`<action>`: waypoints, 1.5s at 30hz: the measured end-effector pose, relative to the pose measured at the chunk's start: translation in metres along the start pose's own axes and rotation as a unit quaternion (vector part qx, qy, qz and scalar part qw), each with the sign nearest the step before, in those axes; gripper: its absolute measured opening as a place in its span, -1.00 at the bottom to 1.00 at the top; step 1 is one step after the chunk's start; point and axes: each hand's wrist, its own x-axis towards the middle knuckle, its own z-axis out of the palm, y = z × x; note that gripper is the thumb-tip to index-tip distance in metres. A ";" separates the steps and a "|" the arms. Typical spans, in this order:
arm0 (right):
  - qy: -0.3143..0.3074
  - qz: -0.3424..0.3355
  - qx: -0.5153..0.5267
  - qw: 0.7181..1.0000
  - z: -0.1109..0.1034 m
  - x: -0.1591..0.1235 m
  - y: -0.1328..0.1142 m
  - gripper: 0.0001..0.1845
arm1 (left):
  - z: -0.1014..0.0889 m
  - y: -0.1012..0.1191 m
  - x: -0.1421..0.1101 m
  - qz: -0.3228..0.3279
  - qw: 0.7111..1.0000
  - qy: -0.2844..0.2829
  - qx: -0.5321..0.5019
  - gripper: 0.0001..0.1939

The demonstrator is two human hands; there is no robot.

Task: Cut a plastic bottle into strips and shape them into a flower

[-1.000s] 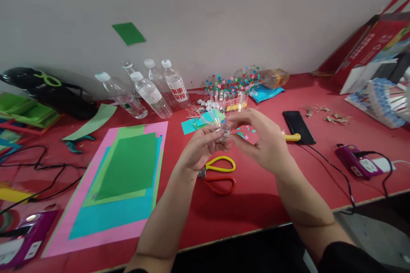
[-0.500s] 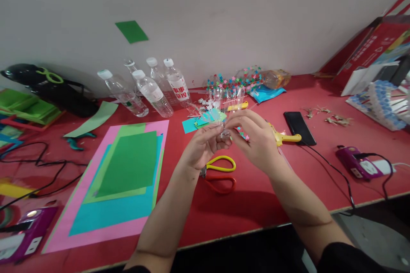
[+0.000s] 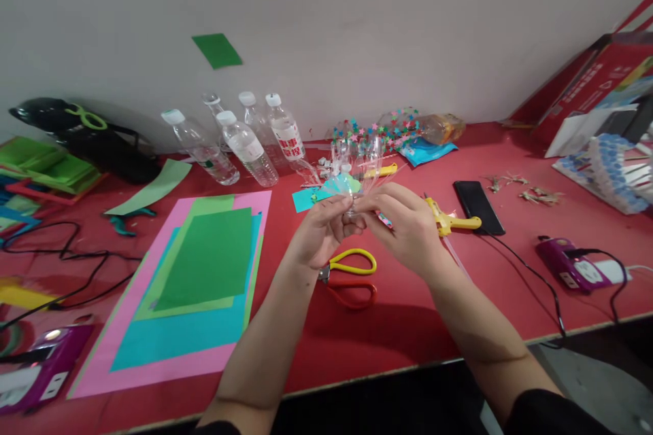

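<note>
Between my hands is a clear cut plastic bottle piece [image 3: 351, 206], its thin strips fanning out away from me. My left hand [image 3: 321, 228] curls around its near end, thumb on top. The fingers of my right hand [image 3: 400, 221] pinch at the same piece from the right. My fingertips hide part of it. Below the hands lie scissors [image 3: 352, 279] with one yellow and one red handle. To the right of my right hand lies a yellow glue gun [image 3: 451, 219].
Several plastic bottles [image 3: 249, 149] stand at the back wall. Coloured paper sheets [image 3: 204, 258] lie stacked at left. Star-covered strands [image 3: 375, 130] sit behind my hands. A black phone [image 3: 478, 207], a cable and a purple power strip [image 3: 574, 264] are at right.
The view has shifted slightly. My right-hand fingers have moved a little on the plastic piece, and its strips look more spread. Both hands keep hold of it.
</note>
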 end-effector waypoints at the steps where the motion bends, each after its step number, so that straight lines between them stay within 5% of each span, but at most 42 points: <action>1: 0.002 0.000 0.006 1.000 -0.002 0.000 0.000 -0.85 | 0.001 0.000 0.000 0.002 1.000 -0.002 0.002 -0.82; 7: 0.029 -0.002 0.013 0.999 -0.010 0.002 -0.001 -0.84 | 0.006 -0.003 -0.001 -0.017 0.999 -0.023 0.035 -0.77; 17: -0.005 -0.004 -0.014 1.000 -0.007 0.003 -0.006 -0.86 | 0.003 -0.002 -0.001 0.005 0.997 0.030 0.072 -0.61; 25: -0.007 -0.016 -0.002 1.000 -0.021 0.000 -0.002 -0.80 | 0.004 -0.001 0.003 0.010 0.995 0.039 0.091 -0.66; 33: 0.082 0.051 -0.014 0.995 -0.037 0.003 0.004 -0.80 | 0.006 -0.004 0.002 -0.009 0.994 0.045 0.103 -0.68; 45: 0.049 0.093 -0.025 0.994 -0.037 0.002 0.007 -0.70 | 0.005 -0.006 0.003 -0.020 0.992 0.029 0.121 -0.65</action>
